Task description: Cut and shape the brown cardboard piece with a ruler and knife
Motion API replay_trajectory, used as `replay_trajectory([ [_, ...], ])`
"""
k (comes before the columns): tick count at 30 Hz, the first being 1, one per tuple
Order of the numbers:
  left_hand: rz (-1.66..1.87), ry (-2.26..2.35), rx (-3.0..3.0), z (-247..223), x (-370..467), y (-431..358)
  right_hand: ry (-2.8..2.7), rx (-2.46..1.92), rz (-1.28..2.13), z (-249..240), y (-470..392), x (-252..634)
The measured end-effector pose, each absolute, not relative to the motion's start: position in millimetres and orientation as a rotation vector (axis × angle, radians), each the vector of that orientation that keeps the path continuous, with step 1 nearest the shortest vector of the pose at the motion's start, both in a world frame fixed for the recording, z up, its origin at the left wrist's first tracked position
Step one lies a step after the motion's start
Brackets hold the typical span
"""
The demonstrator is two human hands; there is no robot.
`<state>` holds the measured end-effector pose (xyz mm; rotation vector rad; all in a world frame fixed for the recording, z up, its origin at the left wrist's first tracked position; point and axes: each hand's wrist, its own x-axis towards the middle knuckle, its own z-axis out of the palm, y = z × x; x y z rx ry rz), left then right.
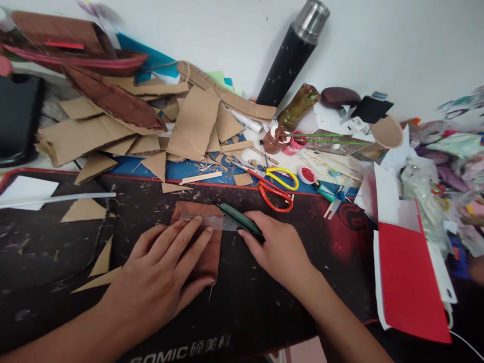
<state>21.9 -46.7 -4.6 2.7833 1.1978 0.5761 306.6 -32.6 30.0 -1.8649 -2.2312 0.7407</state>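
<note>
My left hand lies flat with its fingers apart, pressing on a brown-painted cardboard piece and a clear ruler across it. My right hand is closed around a dark green utility knife. The knife's tip points left, over the top right part of the cardboard, just above the ruler's edge. Whether the blade touches the cardboard I cannot tell. Part of the brown piece is hidden under my left fingers.
Cardboard scraps pile up at the back left beside a brown model boat. Scissors, paint jars and a black thermos stand or lie behind the dark mat. Red card lies right.
</note>
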Motion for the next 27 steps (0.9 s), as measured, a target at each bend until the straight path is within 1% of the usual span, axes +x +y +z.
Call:
replay_trajectory([
  [13, 0.585, 1.15, 2.847, 0.5, 20.7, -41.9, -2.217, -1.832, 0.623, 24.3, -38.3, 306.6],
  [27, 0.583, 1.13, 2.85, 1.4, 19.0, -40.8, -2.214, -1.806, 0.6, 26.1, -38.4, 306.1],
])
